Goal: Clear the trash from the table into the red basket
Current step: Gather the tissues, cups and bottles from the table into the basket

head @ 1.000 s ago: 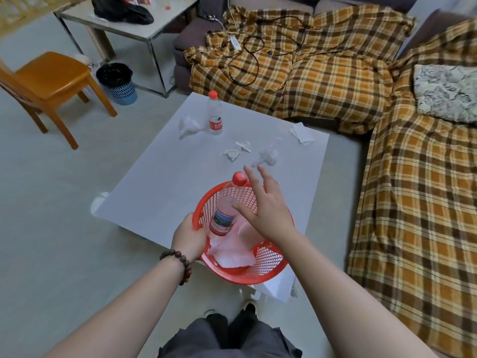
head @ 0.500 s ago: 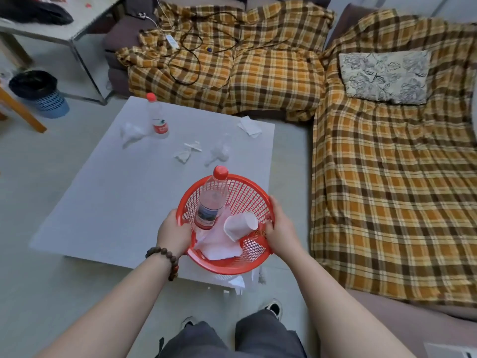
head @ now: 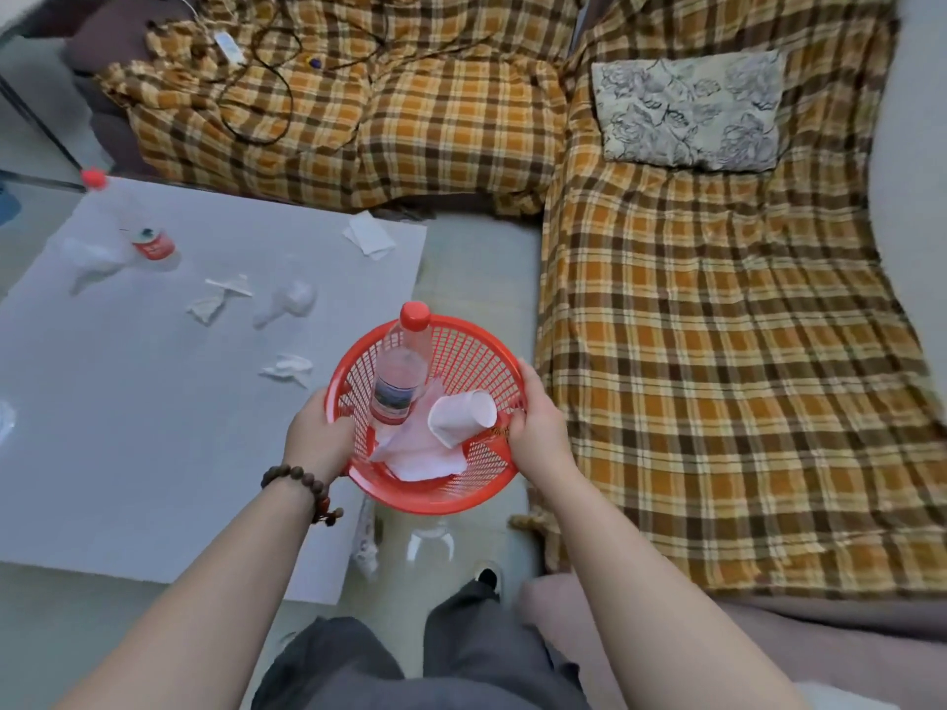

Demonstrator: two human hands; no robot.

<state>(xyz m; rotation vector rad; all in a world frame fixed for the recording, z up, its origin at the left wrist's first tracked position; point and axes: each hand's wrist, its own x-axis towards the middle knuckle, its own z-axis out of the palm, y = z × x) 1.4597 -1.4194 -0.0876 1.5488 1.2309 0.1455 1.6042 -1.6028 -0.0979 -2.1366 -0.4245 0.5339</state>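
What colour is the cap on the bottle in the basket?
Red, matching the basket; the cap shows clearly in the head view.

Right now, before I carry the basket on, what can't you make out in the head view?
- Basket bottom: covered by paper, cup and bottle.
- Table left side: cut off by the frame edge, so more trash may lie there.
- Far bottle and wrapper: smeared by motion blur.
- Fingertips of left hand and right hand: partly hidden behind the basket wall.

A plaid blanket (head: 717, 351) in orange and brown covers the sofa (head: 845, 627) on two sides. A floral cushion (head: 689, 110) lies on its right part, and black cables (head: 256, 94) (with a small white device) trail over the left part.
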